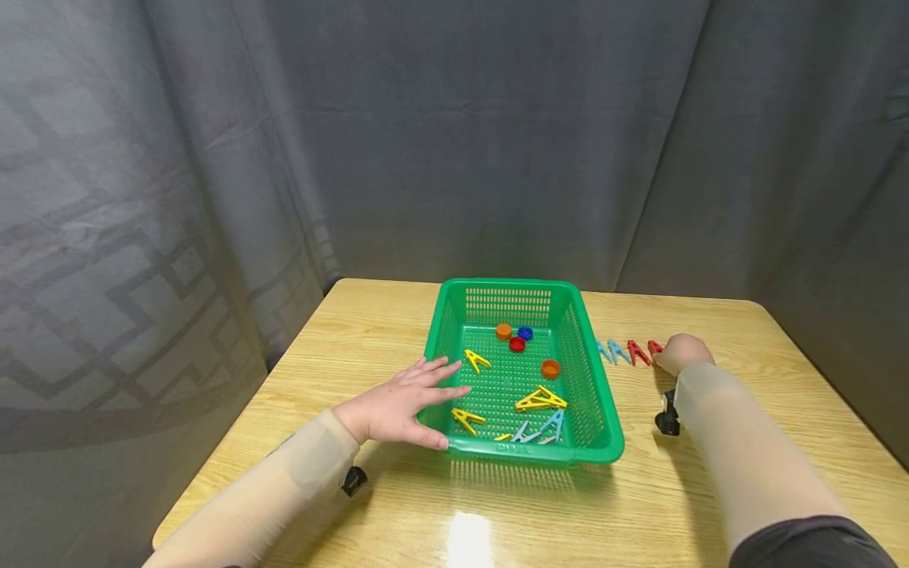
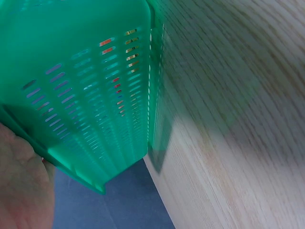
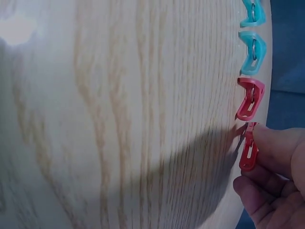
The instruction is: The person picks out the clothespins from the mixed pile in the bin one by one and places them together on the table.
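We see the two hands well apart. The right hand [image 1: 683, 353] pinches a red clothespin [image 3: 247, 163] between thumb and fingers, at the right end of a short row on the counter [image 1: 341, 355]. Just beside it we find a second red clothespin [image 1: 637, 353], then two light blue clothespins [image 1: 618, 352] nearer the green basket [image 1: 592, 454]. The left hand [image 1: 398, 406], fingers straight and spread, lies over the basket's near left rim. Inside the basket we make out four round caps: two orange, one red [image 1: 517, 345] and one blue [image 1: 525, 334]. Yellow clothespins [image 1: 541, 401] and a blue clothespin [image 1: 554, 424] lie nearer us. We see pale sleeves [image 1: 746, 465] on both arms, and grey curtains [image 1: 469, 142] behind the counter.
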A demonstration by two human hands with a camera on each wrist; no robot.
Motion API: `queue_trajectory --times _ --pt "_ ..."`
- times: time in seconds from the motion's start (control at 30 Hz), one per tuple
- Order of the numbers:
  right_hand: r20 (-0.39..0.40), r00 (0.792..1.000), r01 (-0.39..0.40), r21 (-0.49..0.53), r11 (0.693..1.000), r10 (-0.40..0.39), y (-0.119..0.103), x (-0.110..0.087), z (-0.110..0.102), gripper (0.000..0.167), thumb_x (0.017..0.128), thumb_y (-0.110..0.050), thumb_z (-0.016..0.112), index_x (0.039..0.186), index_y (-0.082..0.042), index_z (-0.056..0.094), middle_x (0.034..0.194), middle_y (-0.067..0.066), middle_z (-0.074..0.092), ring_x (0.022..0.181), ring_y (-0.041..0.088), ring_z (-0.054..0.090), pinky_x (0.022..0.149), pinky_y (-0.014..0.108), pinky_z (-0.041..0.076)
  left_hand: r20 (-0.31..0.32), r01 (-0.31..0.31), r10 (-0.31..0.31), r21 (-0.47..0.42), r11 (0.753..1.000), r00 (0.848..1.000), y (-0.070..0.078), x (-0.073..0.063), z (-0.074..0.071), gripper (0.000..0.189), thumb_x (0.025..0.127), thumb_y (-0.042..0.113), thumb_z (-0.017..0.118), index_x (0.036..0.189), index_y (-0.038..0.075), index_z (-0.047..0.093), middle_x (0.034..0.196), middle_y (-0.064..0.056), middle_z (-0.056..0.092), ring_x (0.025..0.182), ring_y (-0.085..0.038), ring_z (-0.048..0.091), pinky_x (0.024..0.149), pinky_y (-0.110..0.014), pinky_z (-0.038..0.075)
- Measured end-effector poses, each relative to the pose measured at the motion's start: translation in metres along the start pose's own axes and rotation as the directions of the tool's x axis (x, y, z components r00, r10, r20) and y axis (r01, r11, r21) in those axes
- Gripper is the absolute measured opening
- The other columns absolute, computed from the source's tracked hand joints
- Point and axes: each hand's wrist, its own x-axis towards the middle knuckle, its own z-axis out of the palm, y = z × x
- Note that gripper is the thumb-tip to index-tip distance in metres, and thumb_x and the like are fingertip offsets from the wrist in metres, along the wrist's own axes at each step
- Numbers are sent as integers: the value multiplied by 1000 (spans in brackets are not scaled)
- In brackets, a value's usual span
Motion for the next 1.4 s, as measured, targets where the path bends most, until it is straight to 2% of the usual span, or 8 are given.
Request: queue_trajectory --times 0.17,0.43,0.73,0.9,0.97,1.07,1.2,1.4 --pt "-1 1000 5 -20 1000 -5 3 2 2 35 91 -22 57 87 11 65 85 23 62 80 35 59 75 49 51 3 8 -7 -9 1000 1000 1 0 0 77 85 62 59 149 25 38 161 -2 13 148 -24 4 117 -49 8" --pt "4 1000 -9 -48 999 9 4 3 3 33 92 -24 59 83 7 65 85 22 61 81 34 58 76 49 50 -3 -5 5 -3 1000 1000 0 0 0 77 85 60 60 149 24 38 161 -6 15 147 -25 4 117 -50 8" --pt "7 1000 -26 2 1000 26 2 -1 3 33 91 -24 61 90 9 64 88 22 62 82 35 58 74 50 50 -2 -7 7 3 1000 1000 1 0 -1 78 84 61 59 150 24 37 161 -4 14 147 -24 4 117 -49 8" --pt "4 999 -53 81 995 52 -5 -8 -2 31 91 -23 59 92 8 65 86 19 59 76 31 51 67 42 46 -8 -5 5 8 1000 1000 0 -1 0 79 84 64 58 150 25 37 161 -1 12 147 -24 4 117 -48 8" --pt "-2 999 -52 99 994 52 -8 -11 -5 30 91 -21 56 92 7 65 84 19 58 75 31 49 66 41 44 -15 -13 13 8 1000 1000 0 -1 0 79 84 63 58 149 25 38 161 -3 14 147 -25 5 117 -49 9" --pt "-31 999 -31 86 996 34 -11 -17 -9 34 91 -20 50 97 10 64 91 24 60 80 35 54 71 48 48 -16 -14 15 5 1000 1000 0 -1 1 78 84 63 58 149 25 38 161 -3 14 147 -26 6 116 -50 9" --pt "-75 997 -3 72 997 9 -14 -20 -14 40 91 -20 47 110 14 58 109 34 58 96 47 56 83 58 47 -8 -7 7 7 1000 1000 0 -1 1 78 84 63 58 150 26 37 161 0 13 147 -24 5 117 -48 8" --pt "-104 994 23 90 996 -14 -18 -18 -20 45 92 -19 45 119 16 53 120 38 52 106 53 51 86 62 44 -3 -2 2 8 1000 1000 1 -1 0 78 85 63 59 150 25 37 161 1 11 147 -24 5 117 -48 8"
